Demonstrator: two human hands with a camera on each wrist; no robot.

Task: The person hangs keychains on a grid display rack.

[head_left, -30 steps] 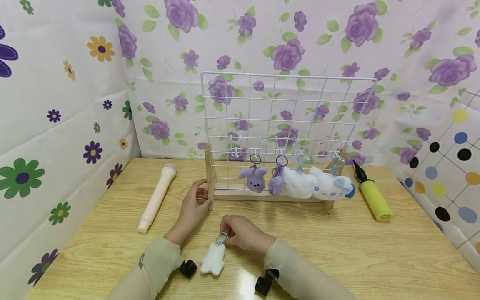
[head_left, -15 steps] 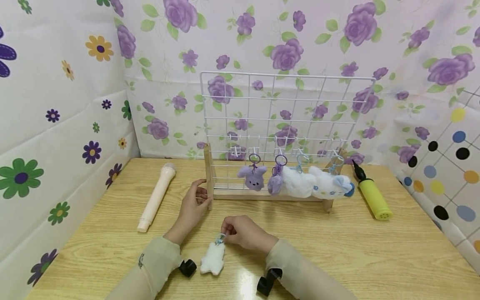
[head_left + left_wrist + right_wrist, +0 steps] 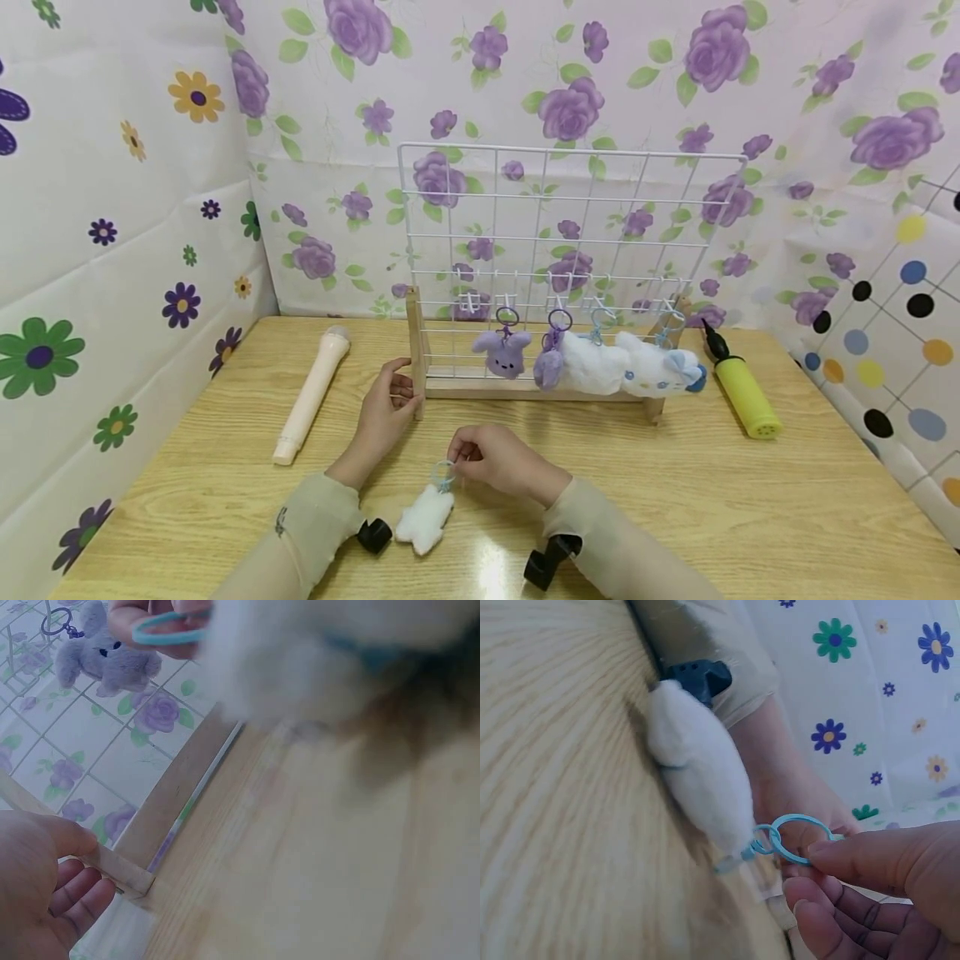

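Note:
My right hand (image 3: 498, 458) pinches the light blue ring of a white plush keychain (image 3: 425, 518) between thumb and forefinger. In the right wrist view, the ring (image 3: 802, 818) stands up from the plush (image 3: 699, 761), which lies low along the tabletop. My left hand (image 3: 386, 404) holds the left wooden foot (image 3: 124, 871) of a white wire grid rack, thumb on one side and fingers curled on the other. From hooks on the grid hang two purple plush keychains (image 3: 506, 355) and, farther right, white fluffy ones (image 3: 596, 364) on light blue rings.
A pale microphone (image 3: 311, 396) lies left of the rack. On the right lies a yellow-green hand pump (image 3: 746, 396) with a black nozzle. White hooks (image 3: 470, 302) line the grid's lower part. Flowered cloth (image 3: 330, 200) hangs close behind the rack.
My right hand has shifted slightly to the right, and the white plush has turned, its lower end swinging left. My left hand stays at the rack's foot.

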